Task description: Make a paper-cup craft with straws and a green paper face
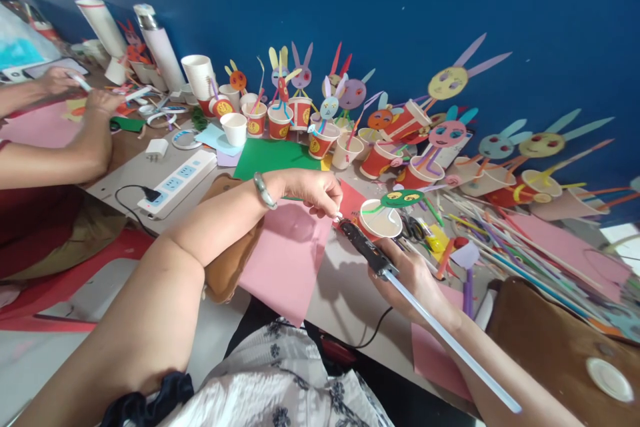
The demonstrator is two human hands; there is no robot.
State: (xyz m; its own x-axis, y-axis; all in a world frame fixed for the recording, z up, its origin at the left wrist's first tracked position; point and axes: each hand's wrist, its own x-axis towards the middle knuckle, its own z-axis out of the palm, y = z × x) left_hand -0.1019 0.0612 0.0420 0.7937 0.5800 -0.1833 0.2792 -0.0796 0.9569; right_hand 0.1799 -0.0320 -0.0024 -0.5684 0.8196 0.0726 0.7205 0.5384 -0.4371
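My right hand [407, 280] is wrapped round a black hot glue gun [363, 245], with a long clear glue stick [450, 339] sticking out of its back end. The gun's nozzle points up and left toward my left hand [314, 192]. Those left fingers are pinched on a small white piece [338, 216] right at the nozzle; its kind is too small to make out. Beneath my left hand lies a sheet of pink paper [285, 257]. Just beyond the gun stands a paper cup [379, 219] with a green paper face [401, 198] at its rim.
Paper cups with rabbit-faced figures [330, 107] line the blue wall. A white power strip [183, 183] lies to the left, near green paper [275, 157]. Colored strips [520, 260] and a brown bag [560, 340] are at right. Another person's hands [103, 107] work at far left.
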